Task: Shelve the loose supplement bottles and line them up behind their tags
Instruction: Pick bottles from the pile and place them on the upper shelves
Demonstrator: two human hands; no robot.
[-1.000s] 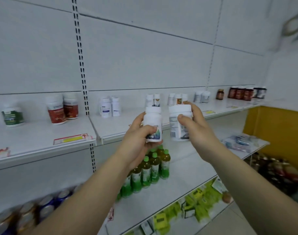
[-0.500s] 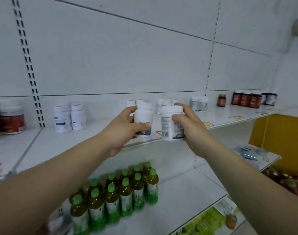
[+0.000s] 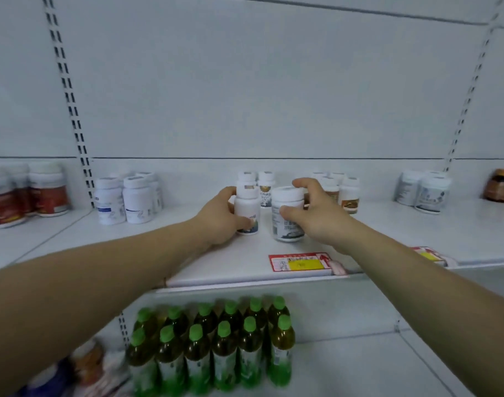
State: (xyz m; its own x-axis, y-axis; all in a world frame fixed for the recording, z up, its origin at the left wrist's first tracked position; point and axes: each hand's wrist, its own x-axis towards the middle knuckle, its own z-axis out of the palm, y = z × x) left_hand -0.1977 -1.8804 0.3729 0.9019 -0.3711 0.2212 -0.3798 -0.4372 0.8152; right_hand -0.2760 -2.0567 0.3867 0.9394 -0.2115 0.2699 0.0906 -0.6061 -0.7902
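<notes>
My left hand point(image 3: 219, 217) grips a slim white supplement bottle point(image 3: 247, 207) that stands upright on the white shelf point(image 3: 216, 262). My right hand point(image 3: 316, 216) grips a wider white bottle point(image 3: 286, 213) standing just to its right. Both bottles rest on the shelf behind a red and yellow price tag point(image 3: 300, 262) at the shelf's front edge. Two similar white bottles point(image 3: 258, 181) stand directly behind them near the back wall.
More white bottles stand at the left point(image 3: 124, 197), behind my right hand point(image 3: 345, 193) and at the right point(image 3: 425, 193). Red-labelled jars point(image 3: 27, 193) sit far left, a brown jar point(image 3: 501, 186) far right. Green-capped drink bottles point(image 3: 213, 345) fill the shelf below. A second tag point(image 3: 429, 255) lies right.
Both hands moved forward and down, bringing the two white bottles from mid-air onto the shelf. The view shifted right and closer to the shelf.
</notes>
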